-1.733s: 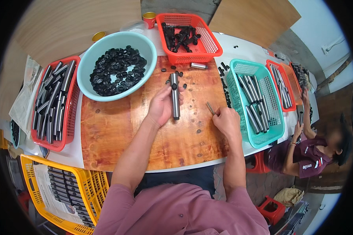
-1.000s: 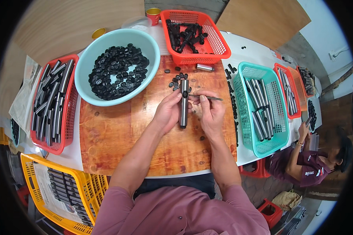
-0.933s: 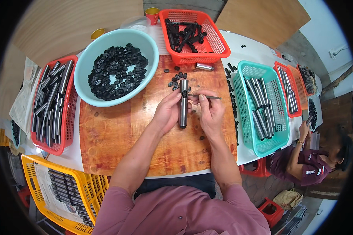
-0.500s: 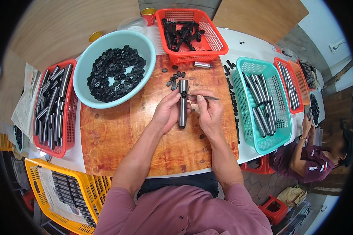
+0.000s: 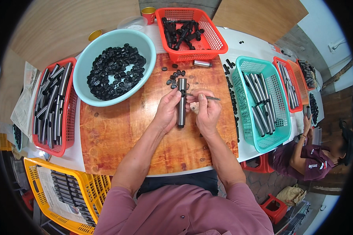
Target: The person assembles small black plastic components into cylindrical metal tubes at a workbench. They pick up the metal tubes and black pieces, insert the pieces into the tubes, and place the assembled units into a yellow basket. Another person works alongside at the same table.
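Note:
A shiny metal tube (image 5: 181, 110) with a black fitting partway up stands lengthwise in front of me over the wooden board. Its left side is gripped by my left hand (image 5: 166, 113), thumb near the black fitting. My right hand (image 5: 208, 115) pinches a thin dark rod-shaped tool (image 5: 211, 98) between thumb and fingers. The tool's tip meets the tube at the fitting, where the exact contact is too small to make out. Just beyond the tube, several small black oval caps (image 5: 174, 77) lie loose. A short metal tube (image 5: 202, 63) rests farther back.
Around the wooden board (image 5: 117, 145) stand a light-blue basin (image 5: 79, 84) of black caps, a red basket (image 5: 219, 46) of black parts, a green basket (image 5: 262, 145) and a left red basket (image 5: 69, 117) of tubes. A yellow crate (image 5: 37, 188) sits lower left. A co-worker (image 5: 313, 160) works at right.
The tube and both hands have shifted very slightly, and the right-hand fingers have changed position a little around the tool. The co-worker's hand has moved slightly with a tube.

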Demonstrator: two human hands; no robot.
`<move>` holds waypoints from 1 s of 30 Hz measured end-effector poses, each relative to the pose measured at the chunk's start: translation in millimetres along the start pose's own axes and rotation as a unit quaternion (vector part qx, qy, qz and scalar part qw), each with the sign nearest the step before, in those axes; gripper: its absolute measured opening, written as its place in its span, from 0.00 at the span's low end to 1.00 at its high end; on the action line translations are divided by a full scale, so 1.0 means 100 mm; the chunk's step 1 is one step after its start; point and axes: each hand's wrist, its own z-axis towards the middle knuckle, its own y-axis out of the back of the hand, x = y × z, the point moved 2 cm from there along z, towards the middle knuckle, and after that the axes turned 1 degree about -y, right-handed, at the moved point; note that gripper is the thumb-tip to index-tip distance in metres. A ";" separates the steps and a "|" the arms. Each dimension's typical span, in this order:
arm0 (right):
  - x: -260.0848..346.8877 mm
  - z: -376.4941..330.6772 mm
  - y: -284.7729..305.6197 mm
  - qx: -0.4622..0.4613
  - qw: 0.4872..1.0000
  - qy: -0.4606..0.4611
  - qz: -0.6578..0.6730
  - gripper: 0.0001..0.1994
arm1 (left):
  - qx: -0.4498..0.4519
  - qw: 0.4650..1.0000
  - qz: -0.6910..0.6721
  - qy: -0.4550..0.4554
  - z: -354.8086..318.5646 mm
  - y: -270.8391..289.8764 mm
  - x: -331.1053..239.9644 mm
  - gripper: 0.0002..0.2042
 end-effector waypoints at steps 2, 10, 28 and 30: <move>0.01 -0.01 0.00 -0.001 1.000 0.002 -0.002 0.08 | 0.007 1.000 -0.001 0.000 -0.01 -0.01 -0.01 0.18; 0.04 -0.07 -0.04 -0.007 0.996 0.060 -0.062 0.08 | 0.004 1.000 0.003 -0.008 -0.03 -0.04 -0.03 0.17; 0.20 0.13 0.27 -0.056 0.998 0.001 -0.023 0.11 | -0.043 0.999 0.015 -0.030 0.03 0.07 -0.17 0.17; 0.33 0.29 0.46 0.029 0.953 -0.031 -0.301 0.11 | -0.047 0.998 -0.010 -0.027 0.05 0.16 -0.19 0.19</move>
